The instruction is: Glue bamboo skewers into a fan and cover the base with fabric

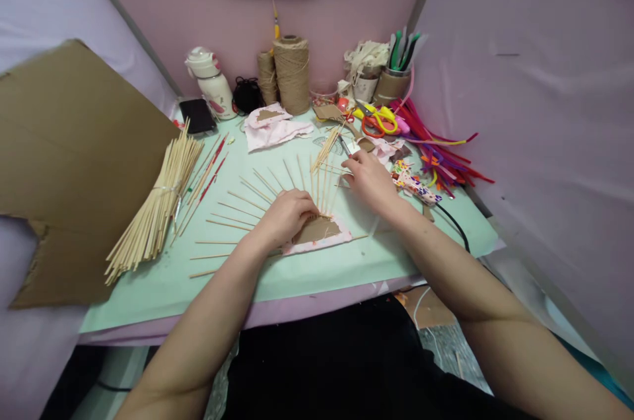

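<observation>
A half-round cardboard piece [319, 230] wrapped in pink cloth lies on the green mat [307, 275], with thin wooden sticks [242, 201] fanning out from it. My left hand [287, 214] rests curled on its left edge, fingers pressed down on the cardboard and sticks. My right hand [369, 179] reaches just beyond the fan's right side, fingers closed around a stick or small tool I cannot make out.
A tied bundle of sticks [158, 202] lies at left beside a big cardboard sheet [74, 156]. Twine spools [291, 73], a bottle [212, 83], a phone [197, 115], scissors [379, 119], pipe cleaners [440, 149] and a patterned glue gun [413, 183] crowd the back and right.
</observation>
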### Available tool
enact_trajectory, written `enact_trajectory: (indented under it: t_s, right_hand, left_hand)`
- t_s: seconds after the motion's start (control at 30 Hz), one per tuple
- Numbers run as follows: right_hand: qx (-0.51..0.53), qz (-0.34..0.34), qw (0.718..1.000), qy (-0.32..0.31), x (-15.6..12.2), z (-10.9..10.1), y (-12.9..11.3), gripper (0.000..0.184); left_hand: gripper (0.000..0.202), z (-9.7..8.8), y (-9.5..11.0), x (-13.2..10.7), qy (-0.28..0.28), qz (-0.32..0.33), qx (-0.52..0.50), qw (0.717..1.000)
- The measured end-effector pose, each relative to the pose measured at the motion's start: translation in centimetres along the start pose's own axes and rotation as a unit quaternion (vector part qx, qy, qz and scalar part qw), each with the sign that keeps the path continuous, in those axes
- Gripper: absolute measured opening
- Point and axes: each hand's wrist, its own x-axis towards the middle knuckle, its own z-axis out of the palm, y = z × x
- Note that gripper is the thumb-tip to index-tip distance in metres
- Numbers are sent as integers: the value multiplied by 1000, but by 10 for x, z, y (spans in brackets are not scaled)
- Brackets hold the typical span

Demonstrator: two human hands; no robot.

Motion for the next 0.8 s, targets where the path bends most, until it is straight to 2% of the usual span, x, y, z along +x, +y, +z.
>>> enact_trajectory:
  t_s: [0.13, 0.23, 0.4, 0.57, 0.8]
  right_hand:
    - [116, -59, 990, -45, -23, -2, -12, 16]
    - [152, -51, 985, -65, -39, -1, -17, 13]
    - [189, -25, 981, -32, -48, 5, -18, 13]
    - [227, -88, 970, -14, -56, 7, -27, 11]
    - [212, -85, 973, -3, -71, 12, -33, 15]
  left_hand:
    - [24, 4, -2, 1, 1, 21, 30, 999]
    - [25, 6, -2, 1, -4, 32, 51, 998]
    - [28, 6, -1, 2, -10, 39, 61, 997]
    - [26, 7, -2, 3, -9, 40, 76, 996]
    - [26, 6, 1, 3, -15, 33, 77, 996]
